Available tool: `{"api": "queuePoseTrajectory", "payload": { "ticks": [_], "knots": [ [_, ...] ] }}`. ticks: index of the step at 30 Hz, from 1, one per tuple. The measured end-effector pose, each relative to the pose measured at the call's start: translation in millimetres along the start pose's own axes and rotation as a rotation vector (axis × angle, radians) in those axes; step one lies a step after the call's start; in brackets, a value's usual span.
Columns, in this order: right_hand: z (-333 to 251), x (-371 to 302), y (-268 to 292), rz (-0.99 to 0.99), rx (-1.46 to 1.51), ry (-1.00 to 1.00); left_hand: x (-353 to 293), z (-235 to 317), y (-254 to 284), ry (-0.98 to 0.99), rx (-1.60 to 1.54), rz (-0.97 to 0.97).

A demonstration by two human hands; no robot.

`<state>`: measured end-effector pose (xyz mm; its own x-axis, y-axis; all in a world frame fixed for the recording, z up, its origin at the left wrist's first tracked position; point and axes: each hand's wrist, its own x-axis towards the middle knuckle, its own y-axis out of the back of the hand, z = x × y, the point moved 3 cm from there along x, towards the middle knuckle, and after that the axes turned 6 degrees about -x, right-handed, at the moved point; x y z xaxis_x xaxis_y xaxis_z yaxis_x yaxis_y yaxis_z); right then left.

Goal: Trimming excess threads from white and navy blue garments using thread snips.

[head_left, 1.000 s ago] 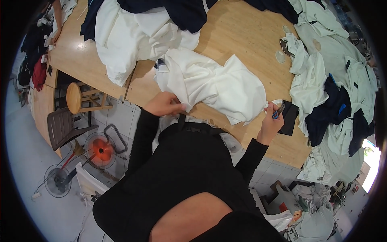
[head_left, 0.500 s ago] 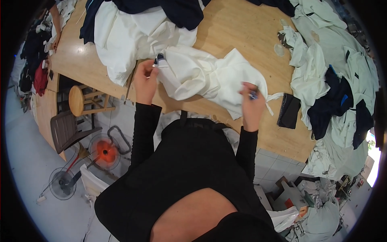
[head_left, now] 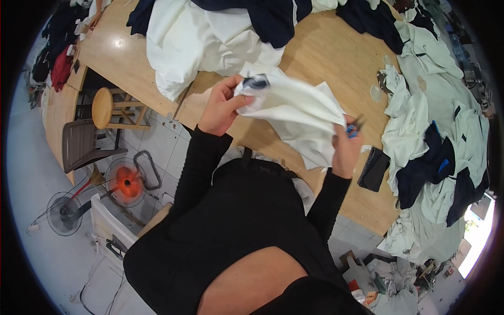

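A white cloth garment [head_left: 296, 107] is stretched between my hands over the wooden table [head_left: 315, 50]. My left hand [head_left: 221, 107] pinches its left end, next to a dark navy patch [head_left: 256, 82] that is blurred by motion. At the garment's right end my right hand [head_left: 345, 152] is closed. Small blue-handled snips [head_left: 353, 129] stick out of its fingers, and the cloth's edge runs into the same grip. How the fingers share the snips and the cloth is partly hidden.
White and navy garments [head_left: 215, 39] are heaped at the table's far side. More pale clothes [head_left: 430, 142] hang along its right edge, beside a dark flat pouch-like item [head_left: 374, 169]. On the left stand a wooden stool [head_left: 103, 107], a grey chair [head_left: 79, 144] and an orange fan [head_left: 126, 182].
Both hands have shifted to the right in the picture. The garment, bunched on the table before, is now spread and pulled between them. My right hand now meets the cloth's right edge.
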<state>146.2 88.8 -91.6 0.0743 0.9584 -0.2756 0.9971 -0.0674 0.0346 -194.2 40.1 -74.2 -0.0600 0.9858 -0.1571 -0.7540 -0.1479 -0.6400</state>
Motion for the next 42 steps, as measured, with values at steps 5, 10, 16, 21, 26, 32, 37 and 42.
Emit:
{"api": "queuePoseTrajectory", "payload": {
  "ticks": [5, 10, 16, 21, 26, 32, 37, 42],
  "knots": [
    [-23, -28, 42, -0.059, 0.328, -0.059, 4, -1, -46, 0.164, 0.052, -0.288],
    [3, -58, 53, -0.336, 0.973, -0.005, 3, -10, -61, 0.218, -0.083, -0.399],
    [-2, -60, 17, -0.235, 0.793, -0.055, 4, -21, -45, 0.226, 0.095, -0.122],
    [-40, -53, -11, -0.202, 0.497, -0.080, 13, -24, -42, 0.225, 0.238, 0.003],
    [-54, -40, -22, -0.171, 0.347, -0.060, 20, -22, -58, 0.135, 0.319, 0.032],
    [-45, -41, -39, -0.184, 0.323, -0.079, 14, -41, -59, -0.052, 0.627, -0.192],
    [-27, -40, -37, -0.180, 0.319, -0.166, 25, -59, -91, -0.310, 0.839, -0.513],
    [-24, -27, -29, -0.119, 0.263, -0.032, 29, -22, -81, -0.289, 0.827, -0.356]
  ]
}}
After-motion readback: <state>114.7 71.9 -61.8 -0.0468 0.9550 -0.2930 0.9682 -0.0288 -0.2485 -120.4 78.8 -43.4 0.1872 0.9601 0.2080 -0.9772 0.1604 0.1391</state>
